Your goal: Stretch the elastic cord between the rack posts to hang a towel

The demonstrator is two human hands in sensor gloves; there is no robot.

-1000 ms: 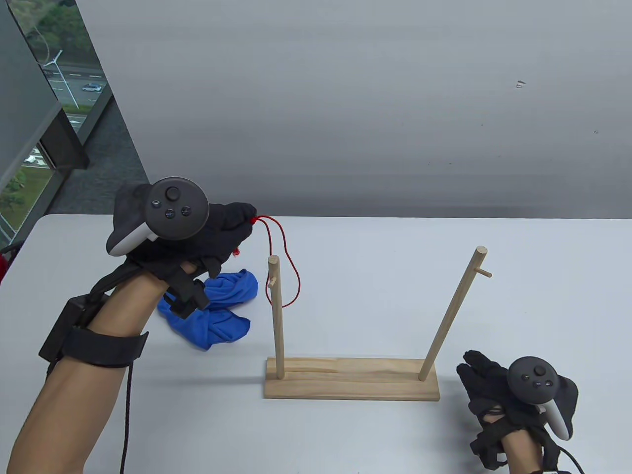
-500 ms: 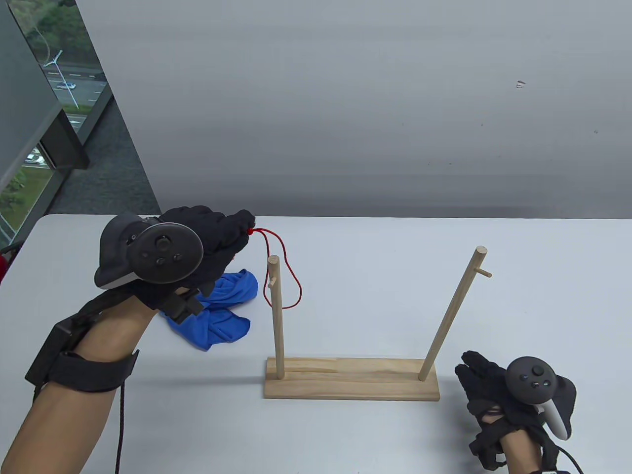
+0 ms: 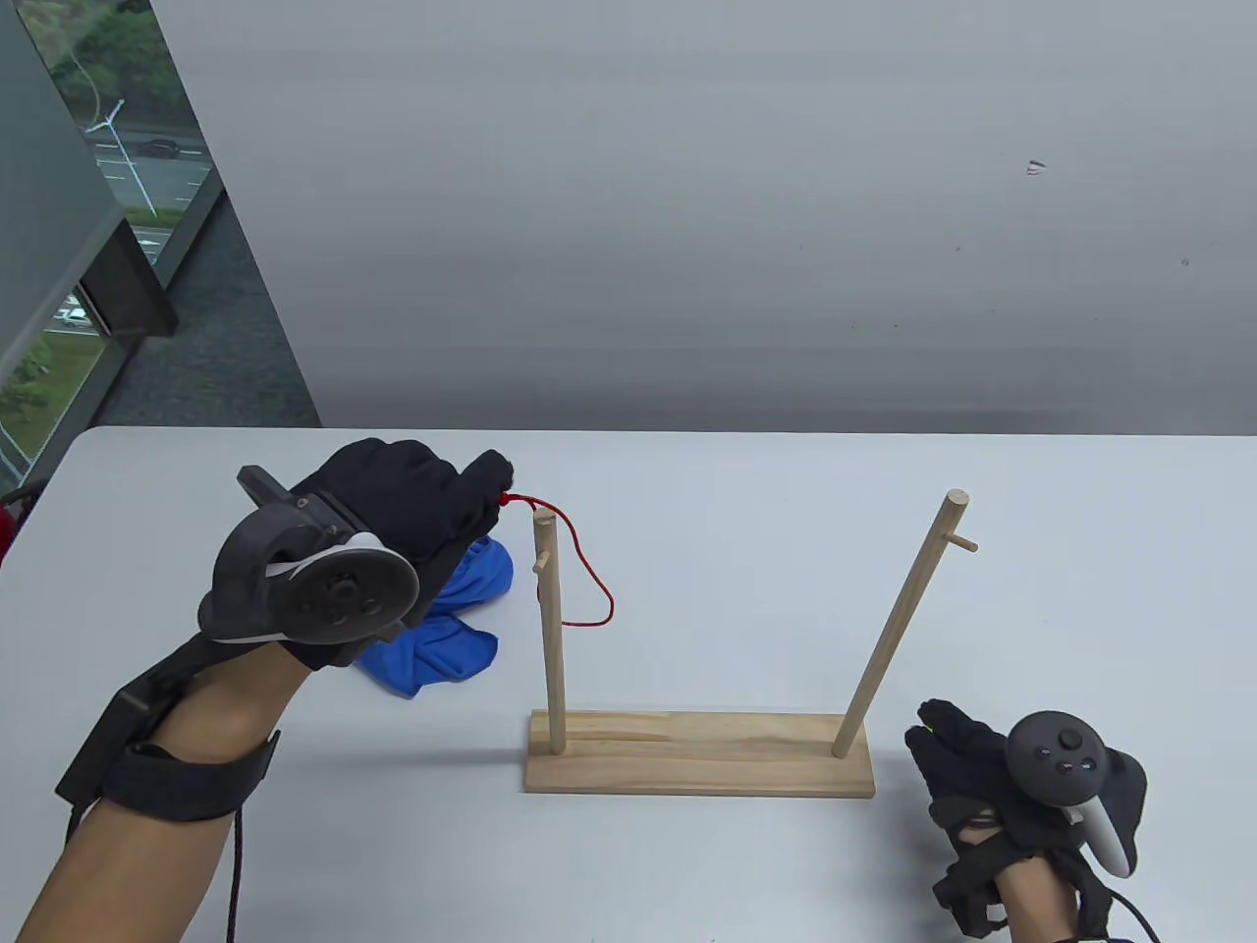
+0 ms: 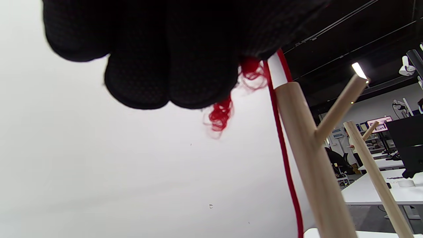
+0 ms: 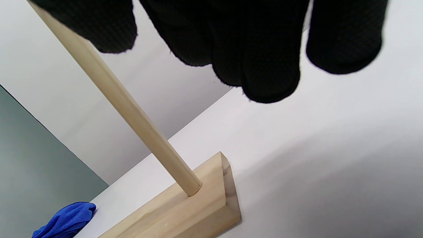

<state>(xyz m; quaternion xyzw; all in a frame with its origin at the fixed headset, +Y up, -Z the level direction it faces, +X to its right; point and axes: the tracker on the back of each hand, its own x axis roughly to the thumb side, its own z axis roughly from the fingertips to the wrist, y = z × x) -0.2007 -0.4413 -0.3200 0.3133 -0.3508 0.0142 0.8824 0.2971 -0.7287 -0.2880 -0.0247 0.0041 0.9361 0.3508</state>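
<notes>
A wooden rack (image 3: 699, 754) stands on the white table with a left post (image 3: 549, 629) and a leaning right post (image 3: 899, 629), each with a small peg near the top. My left hand (image 3: 432, 501) pinches a red elastic cord (image 3: 579, 580) just left of the left post's top; its loop hangs down around and behind that post. In the left wrist view the cord (image 4: 284, 155) runs down along the post (image 4: 314, 172), its frayed end below my fingertips (image 4: 172, 66). A crumpled blue towel (image 3: 452, 629) lies left of the rack. My right hand (image 3: 982, 776) rests on the table by the rack's right end, holding nothing.
The rack's base end (image 5: 205, 205) and right post (image 5: 132, 109) show in the right wrist view, with the blue towel (image 5: 66, 219) beyond. A grey wall stands behind the table and a window at the far left.
My left hand has dropped and rolled over, bringing the pinched cord end down to the top of the left post. The loop has swung slightly right. The right hand has stayed put.
</notes>
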